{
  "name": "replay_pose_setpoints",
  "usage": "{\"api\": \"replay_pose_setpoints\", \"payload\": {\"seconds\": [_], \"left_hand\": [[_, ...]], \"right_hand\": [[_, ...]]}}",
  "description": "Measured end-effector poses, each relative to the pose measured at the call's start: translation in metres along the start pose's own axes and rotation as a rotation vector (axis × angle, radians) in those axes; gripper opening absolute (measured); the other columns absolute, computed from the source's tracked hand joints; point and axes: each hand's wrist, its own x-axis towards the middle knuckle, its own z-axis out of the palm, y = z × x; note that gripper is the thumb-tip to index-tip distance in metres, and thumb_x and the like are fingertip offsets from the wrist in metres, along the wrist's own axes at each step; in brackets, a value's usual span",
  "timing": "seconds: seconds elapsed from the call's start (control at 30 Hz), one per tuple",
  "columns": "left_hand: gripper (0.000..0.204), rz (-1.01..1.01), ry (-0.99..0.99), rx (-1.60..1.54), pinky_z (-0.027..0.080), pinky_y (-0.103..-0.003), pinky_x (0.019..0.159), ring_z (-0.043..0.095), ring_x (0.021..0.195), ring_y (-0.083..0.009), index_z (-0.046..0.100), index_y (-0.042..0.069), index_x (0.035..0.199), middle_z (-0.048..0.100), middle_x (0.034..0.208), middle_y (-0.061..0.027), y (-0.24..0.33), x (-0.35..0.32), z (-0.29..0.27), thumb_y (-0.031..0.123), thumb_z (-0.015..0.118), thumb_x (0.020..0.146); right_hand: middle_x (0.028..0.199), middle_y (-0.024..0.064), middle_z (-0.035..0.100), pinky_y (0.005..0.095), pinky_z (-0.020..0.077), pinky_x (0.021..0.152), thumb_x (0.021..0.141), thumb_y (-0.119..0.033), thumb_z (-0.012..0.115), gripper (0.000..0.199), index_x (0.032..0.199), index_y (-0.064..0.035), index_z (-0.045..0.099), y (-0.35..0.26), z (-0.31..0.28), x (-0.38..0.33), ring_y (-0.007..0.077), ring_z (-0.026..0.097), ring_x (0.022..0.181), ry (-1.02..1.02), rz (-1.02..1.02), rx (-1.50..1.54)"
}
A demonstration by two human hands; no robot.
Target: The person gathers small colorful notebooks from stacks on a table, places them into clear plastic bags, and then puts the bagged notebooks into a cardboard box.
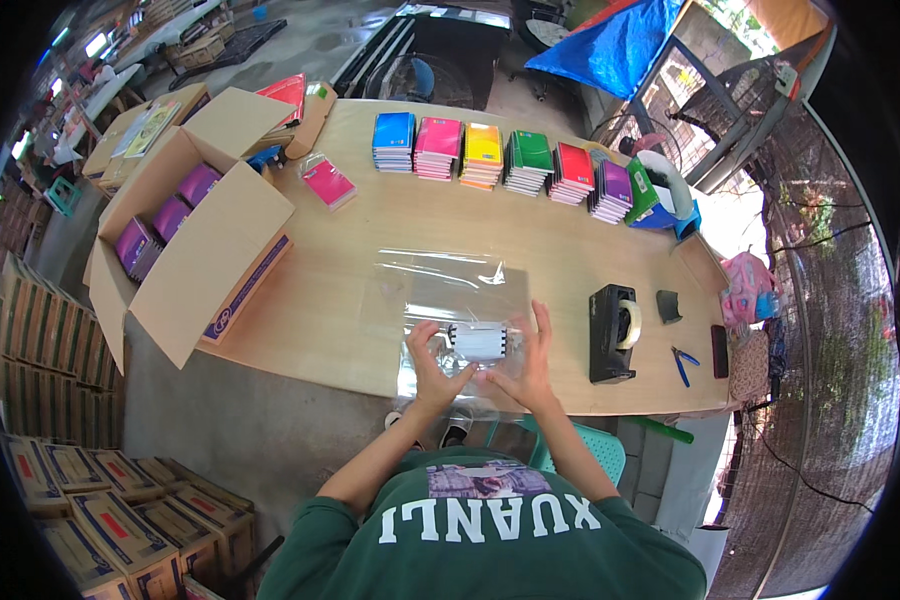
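A small stack of notebooks (pixel 478 342) rests on a clear plastic sheet (pixel 460 285) near the table's front edge. White page edges face up, with dark bits along both ends. My left hand (pixel 435 368) curves around the stack's left end, fingertips against it and thumb along its near side. At the right end is my right hand (pixel 526 372), thumb in by the near side and fingers reaching forward past the stack. Both hands brace the stack, with film around them; the exact finger contact is partly hidden. The film shines and wrinkles toward the front edge.
Notebook stacks in several colours, the blue one (pixel 393 140) leftmost, line the far edge. A pink wrapped pack (pixel 328 183) lies left of them. An open carton (pixel 230 260) holds purple packs. To the right are a tape dispenser (pixel 610 340), blue-handled pliers (pixel 682 366) and a phone (pixel 719 352).
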Motion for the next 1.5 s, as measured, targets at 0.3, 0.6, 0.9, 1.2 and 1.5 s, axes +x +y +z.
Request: {"api": "replay_pose_setpoints", "payload": {"seconds": [0.3, 0.6, 0.9, 1.2, 1.5], "left_hand": [[0.045, 0.237, -0.147, 0.276, 0.039, -0.048, 0.102, 0.041, 0.123, -0.0362, 0.064, 0.015, 0.113, 0.042, 0.133, -0.0165, 0.027, 0.006, -0.019, 0.017, 0.082, 0.071], [0.056, 0.547, -0.732, 0.420, 0.038, -0.048, 0.103, 0.047, 0.122, -0.0277, 0.060, 0.023, 0.126, 0.052, 0.128, -0.0055, 0.031, 0.062, -0.060, 0.025, 0.080, 0.074], [0.091, 0.677, -1.171, 0.556, 0.026, -0.057, 0.116, 0.037, 0.138, -0.0337, 0.040, 0.037, 0.146, 0.030, 0.153, -0.0085, 0.045, 0.108, -0.065, 0.040, 0.082, 0.066], [0.083, 0.515, -1.192, 0.354, 0.025, -0.060, 0.115, 0.032, 0.141, -0.0350, 0.047, 0.040, 0.142, 0.033, 0.151, -0.0148, 0.024, 0.099, -0.056, 0.039, 0.083, 0.067], [0.037, 0.203, -0.205, 0.013, 0.025, -0.056, 0.109, 0.036, 0.133, -0.0395, 0.074, 0.020, 0.108, 0.040, 0.144, -0.0179, 0.044, 0.045, -0.033, 0.036, 0.081, 0.075]], "right_hand": [[0.139, 0.0107, 0.048, 0.0595, 0.0306, 0.107, 0.068, -0.021, 0.083, 0.027, 0.087, -0.0097, 0.069, -0.019, -0.050, 0.057, 0.0381, 0.034, 0.138, -0.007, 0.108, -0.159], [0.119, 0.0012, 0.065, 0.0370, 0.0519, 0.072, 0.076, -0.018, 0.075, 0.027, 0.101, -0.0112, 0.068, -0.042, -0.103, 0.103, 0.0268, 0.066, 0.087, -0.778, -0.394, -0.225], [0.100, 0.0082, 0.062, 0.0418, 0.0505, 0.073, 0.080, -0.015, 0.064, 0.014, 0.092, -0.0094, 0.068, 0.010, -0.050, 0.120, 0.0295, 0.065, 0.086, -1.010, -0.469, -0.236], [0.121, 0.0103, 0.054, 0.0446, 0.0451, 0.091, 0.069, -0.008, 0.077, 0.036, 0.103, -0.0136, 0.065, 0.029, -0.003, 0.107, 0.0296, 0.052, 0.116, -0.668, -0.611, 0.087], [0.095, 0.0083, 0.055, 0.0358, 0.0449, 0.092, 0.076, -0.015, 0.083, 0.114, 0.158, -0.0205, 0.005, 0.051, 0.011, 0.061, 0.0219, 0.055, 0.091, -0.575, 0.290, 0.533]]}}
